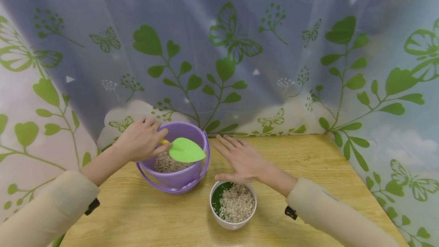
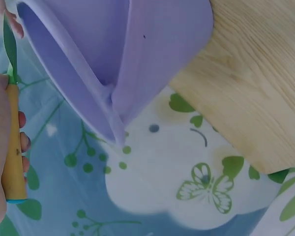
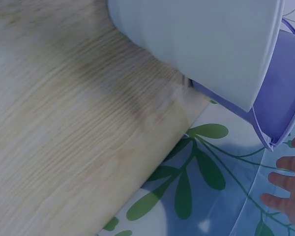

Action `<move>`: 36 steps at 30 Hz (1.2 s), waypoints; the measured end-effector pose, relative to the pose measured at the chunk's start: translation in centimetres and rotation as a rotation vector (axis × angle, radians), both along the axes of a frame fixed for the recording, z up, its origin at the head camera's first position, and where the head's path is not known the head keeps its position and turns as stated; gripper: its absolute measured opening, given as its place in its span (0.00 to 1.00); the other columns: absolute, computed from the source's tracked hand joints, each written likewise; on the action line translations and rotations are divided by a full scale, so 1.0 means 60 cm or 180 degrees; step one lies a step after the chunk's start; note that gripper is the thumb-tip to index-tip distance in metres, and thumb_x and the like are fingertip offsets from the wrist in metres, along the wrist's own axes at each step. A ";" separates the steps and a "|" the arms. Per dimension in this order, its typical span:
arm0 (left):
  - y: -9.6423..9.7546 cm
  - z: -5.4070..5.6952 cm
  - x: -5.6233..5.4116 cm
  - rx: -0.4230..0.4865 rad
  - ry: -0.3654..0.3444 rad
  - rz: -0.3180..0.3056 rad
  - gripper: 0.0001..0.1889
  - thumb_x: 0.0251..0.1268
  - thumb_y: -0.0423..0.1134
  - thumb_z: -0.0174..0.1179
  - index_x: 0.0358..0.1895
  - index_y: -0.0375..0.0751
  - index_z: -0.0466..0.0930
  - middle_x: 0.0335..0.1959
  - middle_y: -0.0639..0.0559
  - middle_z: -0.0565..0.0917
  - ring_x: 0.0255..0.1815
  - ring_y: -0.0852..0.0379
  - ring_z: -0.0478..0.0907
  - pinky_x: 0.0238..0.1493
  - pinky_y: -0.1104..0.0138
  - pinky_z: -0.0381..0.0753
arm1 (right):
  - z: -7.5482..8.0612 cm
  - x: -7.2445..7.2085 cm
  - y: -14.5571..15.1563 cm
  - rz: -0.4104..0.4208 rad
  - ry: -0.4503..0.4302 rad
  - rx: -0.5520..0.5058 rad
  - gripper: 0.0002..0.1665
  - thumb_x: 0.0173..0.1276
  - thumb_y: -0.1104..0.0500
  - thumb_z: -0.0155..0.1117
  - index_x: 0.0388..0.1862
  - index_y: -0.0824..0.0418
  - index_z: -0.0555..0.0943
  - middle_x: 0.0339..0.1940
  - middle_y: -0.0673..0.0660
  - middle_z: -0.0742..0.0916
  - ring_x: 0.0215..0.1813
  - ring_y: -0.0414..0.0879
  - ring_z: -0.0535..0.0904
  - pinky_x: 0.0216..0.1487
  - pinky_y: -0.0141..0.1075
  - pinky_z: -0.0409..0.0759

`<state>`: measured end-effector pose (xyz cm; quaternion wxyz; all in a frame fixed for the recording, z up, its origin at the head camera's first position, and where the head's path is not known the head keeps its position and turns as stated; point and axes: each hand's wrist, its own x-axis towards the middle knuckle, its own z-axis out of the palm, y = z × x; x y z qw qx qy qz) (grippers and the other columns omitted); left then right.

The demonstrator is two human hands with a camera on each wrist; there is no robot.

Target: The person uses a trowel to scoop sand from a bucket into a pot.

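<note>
My left hand (image 1: 142, 139) grips the yellow handle (image 2: 14, 147) of a small trowel with a bright green blade (image 1: 186, 150). The blade is over a purple bucket (image 1: 183, 178), which holds a layer of small pale brown grains (image 1: 169, 163). In front of my right hand (image 1: 245, 162) is a white bowl (image 1: 231, 226) with a green inside, part filled with similar grains (image 1: 237, 203). That hand is spread, palm down, above the bowl's far rim, fingers pointing toward the bucket. In the right wrist view the bowl's white outside (image 3: 196, 44) covers part of the bucket (image 3: 285, 83).
Both containers stand on a wooden table (image 1: 291, 163). A curtain (image 1: 205, 48) printed with leaves and butterflies hangs along its back edge and down both sides. The bucket's purple handle (image 1: 175, 191) hangs down over its front.
</note>
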<state>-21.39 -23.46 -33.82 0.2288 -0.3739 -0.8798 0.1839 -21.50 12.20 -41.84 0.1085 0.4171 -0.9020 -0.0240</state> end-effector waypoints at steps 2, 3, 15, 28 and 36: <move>-0.007 0.002 -0.005 0.0013 0.0005 0.0001 0.22 0.73 0.61 0.57 0.36 0.44 0.76 0.29 0.47 0.79 0.35 0.46 0.77 0.39 0.55 0.76 | 0.002 -0.005 -0.010 -0.0026 -0.0044 -0.0011 0.64 0.69 0.14 0.39 0.89 0.53 0.48 0.88 0.63 0.59 0.86 0.63 0.62 0.81 0.58 0.67; -0.010 0.002 -0.008 0.0020 0.0007 0.0003 0.22 0.73 0.60 0.58 0.36 0.44 0.77 0.29 0.47 0.79 0.35 0.46 0.77 0.39 0.55 0.77 | 0.003 -0.007 -0.015 -0.0044 -0.0071 -0.0014 0.64 0.69 0.15 0.43 0.89 0.53 0.48 0.88 0.63 0.59 0.86 0.63 0.61 0.81 0.58 0.66; -0.035 0.004 -0.033 -0.0035 -0.0122 0.0221 0.23 0.74 0.60 0.58 0.48 0.42 0.82 0.35 0.43 0.84 0.40 0.44 0.79 0.42 0.53 0.77 | 0.015 -0.035 -0.046 -0.0218 -0.0034 0.0073 0.65 0.68 0.12 0.29 0.89 0.54 0.49 0.89 0.62 0.58 0.87 0.61 0.61 0.81 0.58 0.66; -0.050 -0.008 -0.055 -0.0187 -0.0170 0.0372 0.22 0.75 0.60 0.57 0.34 0.44 0.74 0.29 0.46 0.79 0.37 0.46 0.77 0.42 0.53 0.77 | 0.010 -0.062 -0.076 -0.0274 -0.0211 0.0145 0.63 0.70 0.17 0.43 0.89 0.53 0.45 0.89 0.62 0.56 0.87 0.62 0.59 0.82 0.60 0.63; -0.055 -0.017 -0.060 -0.0361 -0.0002 0.0495 0.24 0.76 0.60 0.57 0.29 0.44 0.67 0.25 0.48 0.74 0.30 0.50 0.70 0.37 0.58 0.71 | 0.010 -0.073 -0.085 -0.0294 -0.0235 0.0223 0.62 0.71 0.15 0.31 0.89 0.53 0.44 0.89 0.62 0.57 0.88 0.60 0.58 0.82 0.58 0.65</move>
